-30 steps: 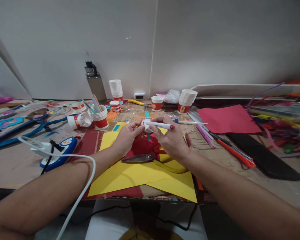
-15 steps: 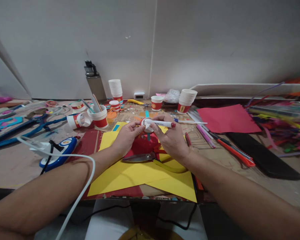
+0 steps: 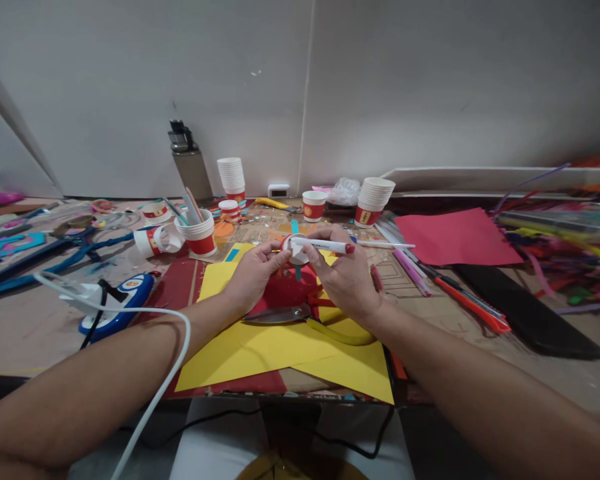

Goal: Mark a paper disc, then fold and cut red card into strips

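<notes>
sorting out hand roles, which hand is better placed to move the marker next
Probably the right hand: it holds the white marker at the paper cup, while the left hand holds the cup and could steady it.

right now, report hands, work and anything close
Left hand grips small red-and-white paper cup. Right hand holds white marker pen over cup. Yellow-handled metal scissors lie close by.

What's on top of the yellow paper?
A red sheet and scissors lie on it. The left hand, holding a cup, and right hand, holding a marker, block part of the view; whatever they or the red sheet cover can't be seen.
</notes>
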`<state>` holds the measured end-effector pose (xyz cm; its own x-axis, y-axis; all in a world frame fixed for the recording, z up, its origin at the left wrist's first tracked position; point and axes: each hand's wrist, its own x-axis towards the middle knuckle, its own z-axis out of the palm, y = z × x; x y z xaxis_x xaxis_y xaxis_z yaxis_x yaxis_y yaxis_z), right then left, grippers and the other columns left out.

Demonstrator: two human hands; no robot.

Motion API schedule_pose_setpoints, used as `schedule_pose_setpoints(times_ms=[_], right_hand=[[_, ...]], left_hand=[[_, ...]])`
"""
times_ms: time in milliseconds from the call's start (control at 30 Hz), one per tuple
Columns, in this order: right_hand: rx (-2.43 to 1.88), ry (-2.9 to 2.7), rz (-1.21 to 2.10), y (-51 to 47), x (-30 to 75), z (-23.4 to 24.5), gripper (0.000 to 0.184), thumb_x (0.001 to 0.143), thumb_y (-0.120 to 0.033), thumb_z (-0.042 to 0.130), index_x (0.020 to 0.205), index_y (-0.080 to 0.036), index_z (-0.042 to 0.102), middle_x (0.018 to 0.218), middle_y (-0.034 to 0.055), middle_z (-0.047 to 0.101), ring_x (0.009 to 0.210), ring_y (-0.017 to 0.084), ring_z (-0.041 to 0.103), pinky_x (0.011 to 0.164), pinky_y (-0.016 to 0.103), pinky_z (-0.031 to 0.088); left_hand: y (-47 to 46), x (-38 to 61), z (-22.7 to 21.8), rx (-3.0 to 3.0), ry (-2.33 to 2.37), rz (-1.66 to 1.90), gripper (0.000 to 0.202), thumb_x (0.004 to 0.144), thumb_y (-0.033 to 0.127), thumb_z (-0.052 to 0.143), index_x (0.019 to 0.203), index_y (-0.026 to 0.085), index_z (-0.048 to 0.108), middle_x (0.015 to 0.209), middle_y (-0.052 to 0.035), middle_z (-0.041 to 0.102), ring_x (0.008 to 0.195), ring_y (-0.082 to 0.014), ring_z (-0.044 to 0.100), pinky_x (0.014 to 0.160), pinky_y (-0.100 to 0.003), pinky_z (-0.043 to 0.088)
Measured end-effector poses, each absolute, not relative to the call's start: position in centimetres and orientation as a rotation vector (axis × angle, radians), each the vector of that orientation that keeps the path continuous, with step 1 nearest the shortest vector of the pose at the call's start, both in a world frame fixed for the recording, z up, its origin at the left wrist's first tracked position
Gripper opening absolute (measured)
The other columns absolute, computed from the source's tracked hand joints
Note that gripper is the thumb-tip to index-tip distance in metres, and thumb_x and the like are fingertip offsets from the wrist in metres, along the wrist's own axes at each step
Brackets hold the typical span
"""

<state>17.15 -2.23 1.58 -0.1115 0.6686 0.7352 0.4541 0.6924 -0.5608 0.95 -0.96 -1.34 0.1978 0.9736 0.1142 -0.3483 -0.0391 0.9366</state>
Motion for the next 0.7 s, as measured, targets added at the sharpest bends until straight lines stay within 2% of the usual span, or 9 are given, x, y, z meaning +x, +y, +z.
schedule_pose_setpoints(times_ms=[167,300,700], right_hand=[[-0.871,-1.745,0.224,-2.24,17.18,1.52,0.01,0.086,-0.029,0.06,0.092,-0.022,0.055,0.085,0.0021,0.066,0.077,0.017,0.062,0.071,0.029,0.048],[-0.856,-1.74,0.245,-2.26,17.18,1.52,0.009,0.086,-0.027,0.06,0.092,-0.022,0.056,0.086,0.0017,0.066,0.078,0.016,0.062,0.071,0.03,0.048],[-0.852,-1.743,0.23,-2.26,17.13,1.8,0.007,0.086,-0.023,0.06,0.091,-0.021,0.056,0.084,0.0008,0.065,0.077,0.015,0.06,0.07,0.029,0.048]], left_hand=[[-0.75,0.83,-1.71,1.147,0.743,1.237,0.031,0.073,0.035,0.074,0.094,0.014,0.065,0.082,-0.0028,0.068,0.065,-0.0085,0.056,0.063,-0.021,0.042],[-0.69,0.75,-1.93,1.18,0.744,1.232,0.029,0.076,0.035,0.071,0.096,0.015,0.065,0.08,-0.003,0.067,0.067,-0.0092,0.057,0.064,-0.021,0.042],[-0.78,0.73,-1.77,1.154,0.733,1.237,0.029,0.074,0.034,0.073,0.094,0.014,0.065,0.081,-0.0022,0.069,0.066,-0.0082,0.058,0.062,-0.02,0.041]])
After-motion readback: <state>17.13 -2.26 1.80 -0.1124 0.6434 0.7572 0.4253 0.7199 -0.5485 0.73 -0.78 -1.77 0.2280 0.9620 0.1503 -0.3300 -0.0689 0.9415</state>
